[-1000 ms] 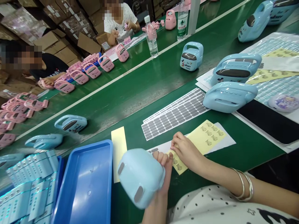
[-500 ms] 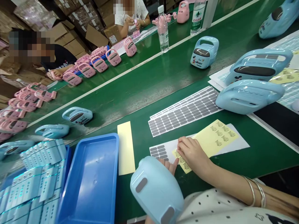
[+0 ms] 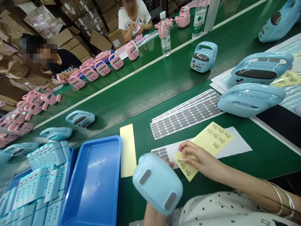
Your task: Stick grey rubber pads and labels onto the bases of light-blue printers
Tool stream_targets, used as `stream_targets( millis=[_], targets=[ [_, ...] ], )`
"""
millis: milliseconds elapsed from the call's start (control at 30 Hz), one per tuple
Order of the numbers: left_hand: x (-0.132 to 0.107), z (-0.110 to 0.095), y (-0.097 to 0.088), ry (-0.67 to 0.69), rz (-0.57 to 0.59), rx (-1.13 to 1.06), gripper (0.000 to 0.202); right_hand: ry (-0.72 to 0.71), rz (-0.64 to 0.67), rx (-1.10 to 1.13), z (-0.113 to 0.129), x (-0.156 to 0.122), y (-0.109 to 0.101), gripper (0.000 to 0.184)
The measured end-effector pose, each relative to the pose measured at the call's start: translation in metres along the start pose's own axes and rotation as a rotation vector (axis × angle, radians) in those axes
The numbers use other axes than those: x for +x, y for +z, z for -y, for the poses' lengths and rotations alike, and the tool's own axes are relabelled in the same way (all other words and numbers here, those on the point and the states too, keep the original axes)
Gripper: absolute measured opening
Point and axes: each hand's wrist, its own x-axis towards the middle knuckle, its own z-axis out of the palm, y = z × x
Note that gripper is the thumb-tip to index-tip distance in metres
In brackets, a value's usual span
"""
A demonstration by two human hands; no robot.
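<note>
Gripping a blue case (image 3: 157, 183) in the left hand (image 3: 168, 164), right hand (image 3: 199, 158) fingertips pinched narrow on the yellow sheet (image 3: 207, 146) beside it

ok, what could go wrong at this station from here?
The left hand alone grips the blue casing in the air beside the blue tray, so it could slip. The right hand pinches at small labels on the yellow sheet; one may tear, curl or go on crooked.

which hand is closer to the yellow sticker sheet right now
Right. The right hand rests on the yellow sticker sheet, fingertips pinching at its near end. The left hand holds the blue casing just left of the sheet.
</note>
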Motion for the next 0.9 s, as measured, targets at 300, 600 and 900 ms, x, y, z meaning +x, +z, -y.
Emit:
stream_targets(
  millis=[300,600,900],
  targets=[
    [-0.008,-0.03,-0.007,-0.249,-0.006,-0.307,0.026,0.094,0.278,0.356,0.018,-0.006,-0.036,0.033],
    [-0.009,-0.053,0.014,-0.459,-0.002,-0.201,0.021,-0.134,0.173,0.381,0.055,0.003,-0.075,0.029],
    [-0.014,-0.035,0.029,-0.634,-0.195,0.405,0.008,-0.124,0.56,0.009,0.109,0.013,-0.087,0.017]
  ],
)
